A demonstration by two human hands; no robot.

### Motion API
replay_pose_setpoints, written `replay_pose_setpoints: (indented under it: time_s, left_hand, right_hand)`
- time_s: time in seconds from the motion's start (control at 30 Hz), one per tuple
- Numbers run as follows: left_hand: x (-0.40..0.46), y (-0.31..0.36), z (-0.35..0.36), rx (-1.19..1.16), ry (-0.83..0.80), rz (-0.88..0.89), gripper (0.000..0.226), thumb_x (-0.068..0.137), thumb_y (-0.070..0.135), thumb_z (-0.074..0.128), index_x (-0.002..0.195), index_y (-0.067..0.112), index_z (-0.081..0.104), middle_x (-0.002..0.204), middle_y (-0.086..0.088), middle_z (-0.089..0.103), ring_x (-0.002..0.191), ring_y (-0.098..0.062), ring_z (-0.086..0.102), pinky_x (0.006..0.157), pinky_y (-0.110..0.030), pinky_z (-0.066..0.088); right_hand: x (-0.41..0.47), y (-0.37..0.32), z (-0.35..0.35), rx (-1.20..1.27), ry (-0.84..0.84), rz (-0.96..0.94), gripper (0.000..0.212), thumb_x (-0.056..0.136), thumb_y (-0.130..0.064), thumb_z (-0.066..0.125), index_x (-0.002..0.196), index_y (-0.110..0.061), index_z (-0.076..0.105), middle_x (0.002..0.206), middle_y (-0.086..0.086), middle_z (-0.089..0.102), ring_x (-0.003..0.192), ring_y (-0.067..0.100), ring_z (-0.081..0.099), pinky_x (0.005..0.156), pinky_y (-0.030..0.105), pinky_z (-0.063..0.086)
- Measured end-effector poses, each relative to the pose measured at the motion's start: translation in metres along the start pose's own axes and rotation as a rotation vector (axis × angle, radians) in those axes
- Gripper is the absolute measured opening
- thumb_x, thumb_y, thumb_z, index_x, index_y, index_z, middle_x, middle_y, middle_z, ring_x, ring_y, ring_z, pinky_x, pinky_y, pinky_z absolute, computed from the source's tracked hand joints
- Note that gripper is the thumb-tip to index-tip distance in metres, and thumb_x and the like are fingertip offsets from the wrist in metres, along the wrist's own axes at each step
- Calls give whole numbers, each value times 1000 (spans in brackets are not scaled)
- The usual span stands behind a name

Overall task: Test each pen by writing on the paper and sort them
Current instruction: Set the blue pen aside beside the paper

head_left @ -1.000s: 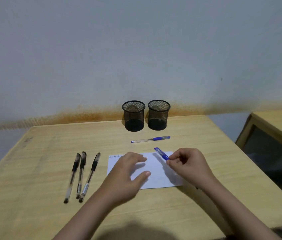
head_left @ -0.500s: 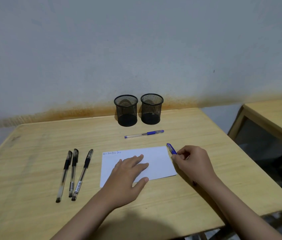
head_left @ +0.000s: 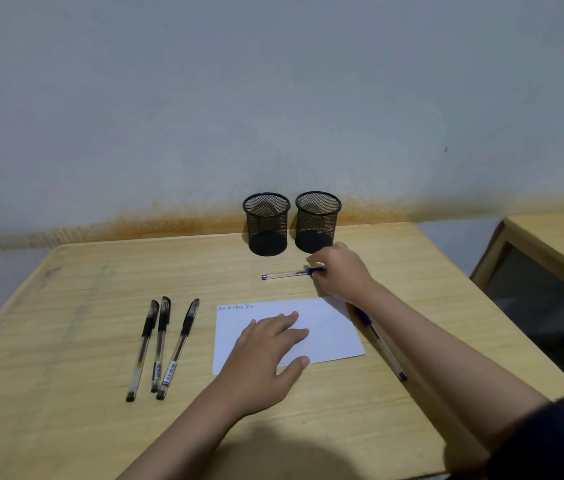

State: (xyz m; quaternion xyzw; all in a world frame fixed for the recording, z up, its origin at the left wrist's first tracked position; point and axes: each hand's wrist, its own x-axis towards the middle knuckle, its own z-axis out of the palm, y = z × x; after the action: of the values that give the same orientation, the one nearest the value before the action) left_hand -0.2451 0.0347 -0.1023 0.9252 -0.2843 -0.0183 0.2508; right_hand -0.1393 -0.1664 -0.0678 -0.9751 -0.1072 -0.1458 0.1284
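A white paper (head_left: pixel 332 337) lies on the wooden table (head_left: pixel 66 341), with blue scribbles at its top left corner. My left hand (head_left: pixel 266 344) rests flat on the paper, fingers spread. My right hand (head_left: pixel 339 271) reaches forward just in front of the right cup, and its fingertips pinch the grip end of a blue pen (head_left: pixel 284 274) that lies flat on the table. A second blue pen (head_left: pixel 382 348) lies to the right of the paper, partly under my right forearm. Three black pens (head_left: pixel 161 344) lie side by side to the left of the paper.
Two black mesh pen cups, left (head_left: pixel 266 223) and right (head_left: pixel 318 221), stand at the table's back edge against the wall; I see no pens in them. Another wooden table (head_left: pixel 557 233) stands to the right across a gap.
My right hand has set down the blue pen it held beside the paper's right edge and moved forward to the other blue pen near the cups. The left hand stays on the paper.
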Motion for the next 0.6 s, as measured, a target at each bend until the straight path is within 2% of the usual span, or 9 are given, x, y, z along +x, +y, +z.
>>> replay_pose_setpoints:
  time_s: [0.13, 0.2, 0.3, 0.4, 0.43, 0.5, 0.53, 0.6]
  left_hand:
    - [0, 1, -1, 6, -2, -5, 46, 92, 48, 39, 137, 38, 37, 153, 19, 21, 141, -3, 12, 118, -35, 4]
    - [0, 1, -1, 7, 4, -3, 46, 92, 48, 40, 137, 38, 37, 153, 18, 21, 141, -3, 12, 118, -36, 5]
    - [-1, 0, -1, 3, 22, 7, 46, 92, 48, 40, 137, 38, 38, 153, 18, 22, 141, -2, 13, 118, -37, 6]
    - [-3, 1, -2, -63, 60, 29, 51, 87, 51, 47, 135, 39, 40, 151, 17, 27, 138, 2, 18, 118, -37, 13]
    - [-4, 3, -3, -111, 99, 31, 53, 84, 52, 52, 134, 39, 41, 149, 18, 30, 135, 6, 21, 116, -35, 18]
    - [-6, 9, -8, -253, 228, 3, 55, 80, 51, 61, 131, 38, 44, 141, 21, 39, 127, 14, 31, 106, -17, 30]
    - [-7, 12, -12, -326, 303, -27, 55, 78, 48, 66, 128, 37, 45, 134, 23, 43, 121, 15, 37, 98, -7, 32]
    - [-7, 20, -20, -399, 439, -79, 53, 75, 42, 71, 123, 37, 47, 123, 28, 47, 111, 15, 45, 85, 1, 33]
  right_hand:
    - [8, 2, 6, -76, -25, -108, 22, 87, -17, 59, 104, -17, 72, 96, 4, 72, 94, 27, 53, 68, 33, 41]
    - [9, 1, 2, -50, -9, -116, 21, 87, -20, 62, 105, -16, 72, 95, 5, 71, 92, 27, 54, 68, 34, 44]
    - [3, -5, -10, 234, 73, -28, 29, 83, -17, 68, 111, -11, 69, 98, 7, 67, 86, 21, 59, 72, 32, 49]
    - [-9, -19, -27, 571, 120, 104, 24, 80, -8, 71, 104, -12, 70, 89, 4, 65, 69, 12, 58, 59, 14, 47]
    - [-15, -24, -33, 670, 125, 137, 17, 80, -8, 72, 95, -15, 70, 84, 3, 64, 63, 11, 55, 57, 11, 46]
    - [-28, -33, -41, 873, 138, 169, 15, 79, -5, 72, 77, -18, 65, 74, 1, 62, 57, 11, 50, 58, 14, 47]
    - [-36, -37, -44, 956, 145, 181, 16, 79, -4, 72, 73, -17, 64, 70, 2, 61, 57, 13, 49, 58, 18, 47]
    - [-50, -45, -49, 1052, 149, 195, 11, 80, -5, 73, 77, -12, 65, 63, 3, 62, 54, 12, 54, 58, 22, 49]
